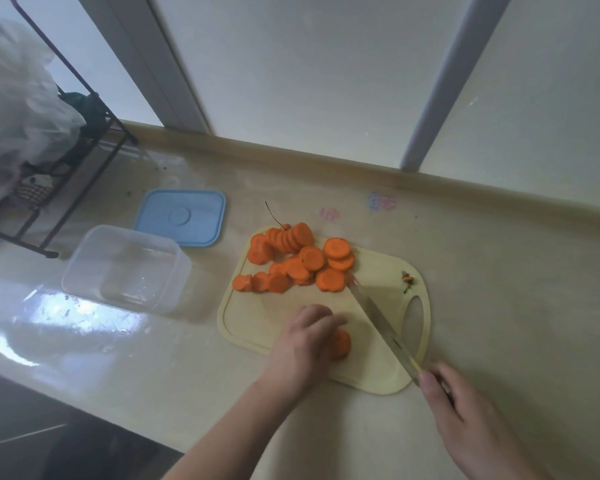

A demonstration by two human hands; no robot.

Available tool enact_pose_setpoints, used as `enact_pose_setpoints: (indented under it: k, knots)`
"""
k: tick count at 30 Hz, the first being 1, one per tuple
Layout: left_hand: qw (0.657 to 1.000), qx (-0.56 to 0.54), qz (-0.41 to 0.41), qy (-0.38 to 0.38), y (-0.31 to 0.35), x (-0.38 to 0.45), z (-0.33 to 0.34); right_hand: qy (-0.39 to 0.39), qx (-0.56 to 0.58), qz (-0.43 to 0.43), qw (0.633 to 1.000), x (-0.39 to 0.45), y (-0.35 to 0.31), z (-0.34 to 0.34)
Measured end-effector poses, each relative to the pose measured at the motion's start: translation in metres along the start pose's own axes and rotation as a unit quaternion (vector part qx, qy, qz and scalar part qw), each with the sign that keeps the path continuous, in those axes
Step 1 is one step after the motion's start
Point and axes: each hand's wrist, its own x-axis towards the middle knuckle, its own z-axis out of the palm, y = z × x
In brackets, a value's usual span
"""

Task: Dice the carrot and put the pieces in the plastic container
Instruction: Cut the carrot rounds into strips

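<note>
Several round orange carrot slices [297,259] lie heaped on the far left part of a pale yellow cutting board [392,271]. My left hand [305,337] presses down on a small stack of carrot slices [342,342] near the board's front edge. My right hand [465,410] grips the handle of a knife [378,320]; its blade slants across the board with the tip beside the slice heap. The clear plastic container [125,268] stands empty on the counter left of the board.
A blue lid [182,216] lies behind the container. A dark wire rack [66,161] with plastic bags stands at the far left. A carrot top scrap [407,280] sits by the board's handle hole. The counter meets a window frame behind.
</note>
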Motion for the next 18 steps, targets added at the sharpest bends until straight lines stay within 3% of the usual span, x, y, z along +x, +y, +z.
enact_pose_setpoints:
  k: [3, 7, 12, 18]
  knots:
    - [0.996, 0.014, -0.037, -0.076, -0.007, 0.024, -0.007, -0.012, 0.01, -0.01, 1.0, -0.001, -0.002, 0.001]
    - [0.99, 0.064, 0.038, -0.12, -0.012, 0.041, -0.013, -0.011, 0.009, -0.005, 1.0, -0.001, -0.006, 0.002]
    - [0.983, 0.137, 0.081, -0.094, -0.02, 0.039, -0.012, 0.009, 0.014, 0.008, 1.0, -0.003, -0.005, 0.006]
    - [0.986, 0.165, 0.002, -0.019, -0.023, 0.026, -0.018, 0.022, 0.02, 0.018, 0.999, -0.005, -0.004, 0.004]
